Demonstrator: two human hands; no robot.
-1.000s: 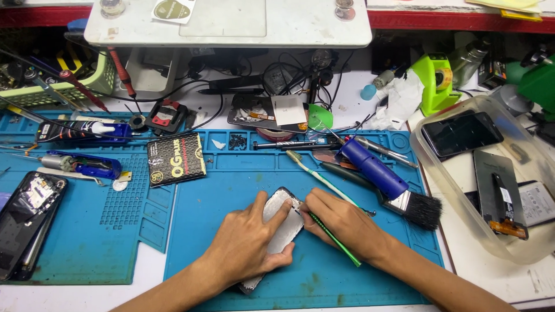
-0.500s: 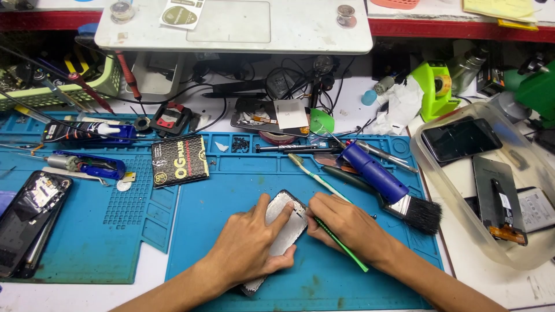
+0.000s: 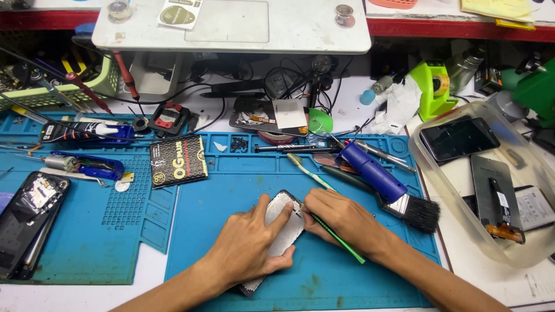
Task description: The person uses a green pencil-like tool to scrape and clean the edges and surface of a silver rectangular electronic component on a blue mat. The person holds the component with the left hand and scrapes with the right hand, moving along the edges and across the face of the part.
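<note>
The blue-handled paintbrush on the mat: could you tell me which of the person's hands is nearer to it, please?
Right. The right hand lies just left of the blue-handled paintbrush, close to its ferrule. The left hand rests on the phone, farther left across the blue mat.

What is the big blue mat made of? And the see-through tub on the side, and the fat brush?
The blue mat looks like soft rubber or silicone: matte, with molded grooves and little pockets. The see-through tub seems to be thin plastic, cloudy and glossy at its rim. The brush has a shiny blue handle, probably plastic, a metal-looking band, and dark bristles whose fibre I cannot tell.
</note>
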